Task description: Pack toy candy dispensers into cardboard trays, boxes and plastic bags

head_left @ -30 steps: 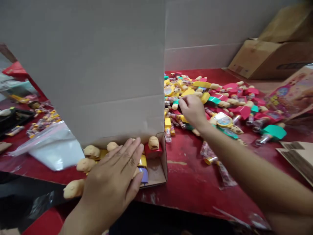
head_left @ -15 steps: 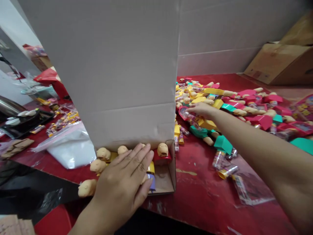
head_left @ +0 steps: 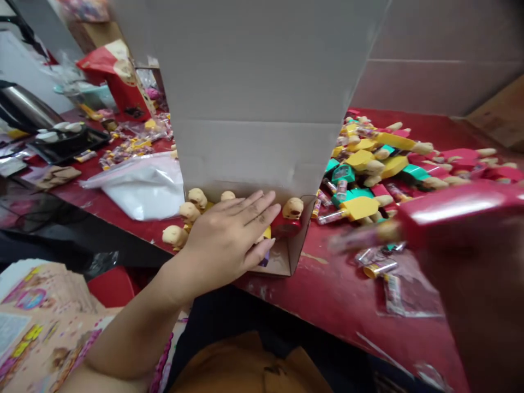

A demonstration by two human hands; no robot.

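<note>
Red is being shown by the flat, glossy tabletop, beige by the round animal-head figures; yellow, green and pinkish red are being mingled across the heaped plastic toys; pink-and-yellow print is being borne by the peach cardboard sheets.

Nothing can be read — the yellow lettering on the cartons before the tabletop's near edge and the packet's print are too unclear.

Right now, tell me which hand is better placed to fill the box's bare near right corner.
Probably the right: a blurred red toy is aloft on that side, though no hand shows clearly. The left hand lies spread over toys in the box.
</note>
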